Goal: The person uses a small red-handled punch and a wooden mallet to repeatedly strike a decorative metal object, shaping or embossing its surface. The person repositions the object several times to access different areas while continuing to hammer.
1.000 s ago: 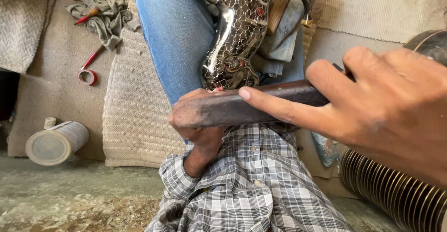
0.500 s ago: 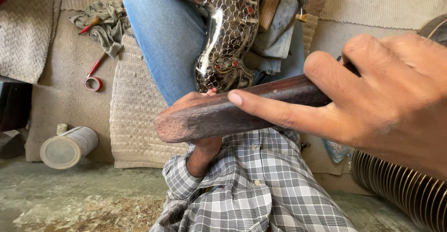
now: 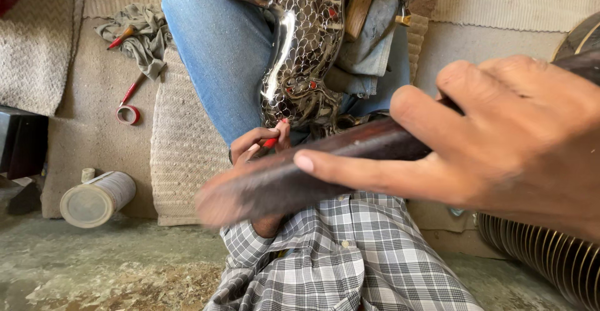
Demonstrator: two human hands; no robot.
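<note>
your left hand (image 3: 259, 145) comes out of a grey-and-white checked sleeve with a buttoned cuff. your right hand (image 3: 500, 142) is bare, with no ring or watch showing.

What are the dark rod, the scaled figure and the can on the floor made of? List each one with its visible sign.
Rod, held by the right hand: probably wood, dark reddish-brown with a smooth sheen; its tip is blurred.
Scaled figure: looks like metal, mirror-bright highlights, embossed scales, small red insets.
Can: seemingly metal or cardboard, dull pale wall and flat end; unclear.
</note>
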